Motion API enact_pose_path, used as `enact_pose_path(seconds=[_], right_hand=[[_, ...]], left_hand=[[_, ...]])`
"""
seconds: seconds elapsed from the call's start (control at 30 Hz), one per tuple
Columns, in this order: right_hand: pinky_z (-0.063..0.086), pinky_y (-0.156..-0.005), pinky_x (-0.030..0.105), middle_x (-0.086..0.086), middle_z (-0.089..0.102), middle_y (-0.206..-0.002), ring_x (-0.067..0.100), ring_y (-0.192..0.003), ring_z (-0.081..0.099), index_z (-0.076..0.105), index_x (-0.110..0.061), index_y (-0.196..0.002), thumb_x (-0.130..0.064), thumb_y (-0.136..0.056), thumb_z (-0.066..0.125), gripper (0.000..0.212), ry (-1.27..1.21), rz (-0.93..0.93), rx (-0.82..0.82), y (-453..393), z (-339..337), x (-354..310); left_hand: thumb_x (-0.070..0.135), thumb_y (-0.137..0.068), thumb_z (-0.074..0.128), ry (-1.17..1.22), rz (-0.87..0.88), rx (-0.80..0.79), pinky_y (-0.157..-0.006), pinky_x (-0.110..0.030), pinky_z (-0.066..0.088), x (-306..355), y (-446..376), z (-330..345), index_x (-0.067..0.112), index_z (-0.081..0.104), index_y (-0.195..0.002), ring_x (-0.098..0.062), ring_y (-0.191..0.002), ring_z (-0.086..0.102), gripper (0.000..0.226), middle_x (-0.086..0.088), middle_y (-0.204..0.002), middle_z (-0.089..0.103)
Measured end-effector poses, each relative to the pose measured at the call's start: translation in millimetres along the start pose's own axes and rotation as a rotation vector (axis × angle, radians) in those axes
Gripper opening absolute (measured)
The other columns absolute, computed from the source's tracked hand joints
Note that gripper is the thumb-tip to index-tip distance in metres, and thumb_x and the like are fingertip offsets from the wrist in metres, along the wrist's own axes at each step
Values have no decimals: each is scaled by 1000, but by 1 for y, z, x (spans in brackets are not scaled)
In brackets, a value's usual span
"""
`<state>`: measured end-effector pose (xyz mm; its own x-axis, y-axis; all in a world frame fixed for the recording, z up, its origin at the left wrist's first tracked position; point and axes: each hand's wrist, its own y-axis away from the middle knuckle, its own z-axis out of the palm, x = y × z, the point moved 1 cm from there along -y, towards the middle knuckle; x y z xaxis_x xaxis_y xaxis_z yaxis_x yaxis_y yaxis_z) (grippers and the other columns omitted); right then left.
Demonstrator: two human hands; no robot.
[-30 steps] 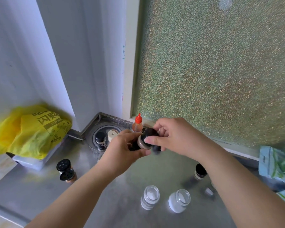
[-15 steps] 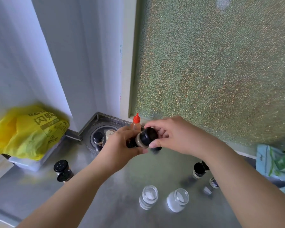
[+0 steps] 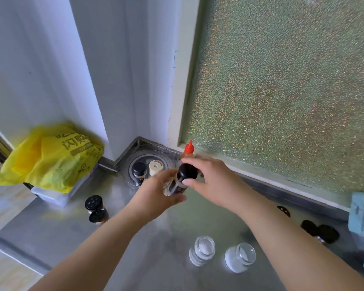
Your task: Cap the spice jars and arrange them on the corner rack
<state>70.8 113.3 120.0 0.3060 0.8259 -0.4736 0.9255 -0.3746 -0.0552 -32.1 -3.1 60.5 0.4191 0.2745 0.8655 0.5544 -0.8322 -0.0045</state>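
Black cap (image 3: pixel 187 171) sits on the spice jar (image 3: pixel 178 183), pinched from the right by the right hand (image 3: pixel 213 181), its fingers (image 3: pixel 186 182) closed round the cap's rim. Left hand (image 3: pixel 156 195) is wrapped round the jar body from the near-left side, fingers curled shut on it. Jar is held above the counter (image 3: pixel 145 248), tilted, just near of the corner rack (image 3: pixel 156 156).

Rack, set in the far corner, carries a black-capped jar (image 3: pixel 139 170), a cream-capped jar (image 3: pixel 155 166) and a bottle with an orange nozzle (image 3: pixel 188 151).

Left on the counter stand two jars with perforated black caps (image 3: pixel 96 208), close together. Near centre stand two uncapped glass jars (image 3: pixel 221 256) holding white contents. Loose black caps (image 3: pixel 319 231) lie at the right. Yellow bag (image 3: pixel 51 158) rests at far left.
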Motion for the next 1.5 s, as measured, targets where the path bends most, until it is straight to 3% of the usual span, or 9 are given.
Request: enact_pose_path(seconds=[0.13, 0.3, 0.7, 1.0, 1.07, 1.17, 1.3, 1.4, 1.5], right_hand=[[37, -93, 23, 6, 60, -126, 20, -113, 55, 54, -18, -128, -25, -81, 68, 49, 11, 105, 47, -30, 12, 20], [37, -89, 27, 11, 61, -121, 25, -110, 55, 56, -14, -122, -19, -81, 69, 43, 54, 141, 14, -76, 30, 34], [42, -94, 38, 12, 59, -120, 29, -112, 53, 57, -9, -116, -8, -80, 65, 37, 150, 202, -194, -160, 102, 69], [31, -110, 36, 8, 43, -145, 26, -133, 40, 35, -18, -142, -8, -85, 60, 64, 104, 195, -218, -150, 104, 75], [37, -105, 36, 9, 50, -139, 27, -125, 47, 44, -16, -136, -6, -85, 58, 54, 58, 172, -149, -138, 95, 76], [46, -90, 33, 7, 63, -115, 26, -104, 59, 60, -15, -118, -10, -83, 62, 36, 18, 205, -48, -114, 82, 87], [45, -82, 29, 6, 66, -100, 23, -92, 61, 64, -13, -114, -14, -82, 64, 32, -16, 367, -46, -72, 70, 113], [45, -77, 26, 8, 69, -103, 20, -82, 61, 65, -8, -110, -14, -82, 65, 28, -63, 495, -26, -36, 67, 135], [37, -71, 17, 1, 69, -103, 11, -76, 55, 65, -15, -112, -18, -84, 65, 29, -100, 610, -19, -2, 67, 151]], left_hand=[[21, -77, 70, -159, -24, 120, -83, -22, 43, -22, -5, -18, 21, 56, -116, -9, -93, 54, 41, 7, -105, 53], [21, -81, 65, -250, 6, 80, -78, -28, 51, -42, -14, -33, 23, 58, -113, -9, -82, 63, 33, 7, -100, 60], [22, -81, 64, -324, 5, 106, -72, -29, 50, -69, -50, -42, 20, 60, -106, -15, -80, 59, 25, 3, -101, 59], [18, -80, 65, -289, 32, 111, -70, -31, 52, -73, -60, -32, 17, 60, -100, -15, -75, 60, 20, 7, -94, 58], [16, -79, 65, -269, 46, 111, -69, -29, 51, -70, -64, -24, 16, 60, -97, -12, -73, 59, 18, 8, -90, 56], [12, -78, 65, -237, 83, 80, -63, -13, 43, -65, -71, -11, 16, 60, -94, -1, -70, 54, 18, 9, -86, 53], [17, -77, 64, -207, 137, 15, -65, -26, 49, -58, -77, 12, 15, 59, -93, -6, -69, 54, 17, 8, -82, 53], [19, -79, 64, -224, 176, -69, -66, -21, 44, -56, -75, 34, 16, 59, -97, 0, -69, 50, 19, 11, -83, 52], [23, -79, 63, -207, 165, -156, -69, -26, 49, -56, -69, 57, 19, 58, -99, -3, -72, 55, 21, 10, -87, 56]])
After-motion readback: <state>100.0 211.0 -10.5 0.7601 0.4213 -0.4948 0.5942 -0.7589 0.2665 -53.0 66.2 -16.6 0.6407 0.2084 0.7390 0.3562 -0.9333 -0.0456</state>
